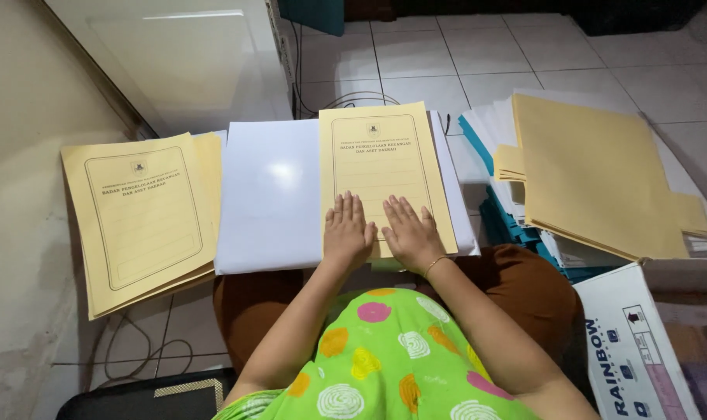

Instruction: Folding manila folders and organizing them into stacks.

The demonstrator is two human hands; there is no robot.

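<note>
A pale yellow folder cover [381, 159] with a printed frame lies on the right half of a white glossy sheet [272, 194]. Both of my hands rest flat on the lower part of that yellow cover, fingers together and pointing away from me. My left hand [347, 231] is beside my right hand [410, 233], which wears a thin bracelet at the wrist. Neither hand grips anything. The white sheet lies across my lap, over brown trousers.
A stack of similar yellow covers [140, 218] lies on the floor at left, by the wall. At right, a heap of plain yellow folders [602, 179] sits over white and teal papers [509, 222]. A white cardboard box [641, 350] is at bottom right. Cables run on the tiled floor.
</note>
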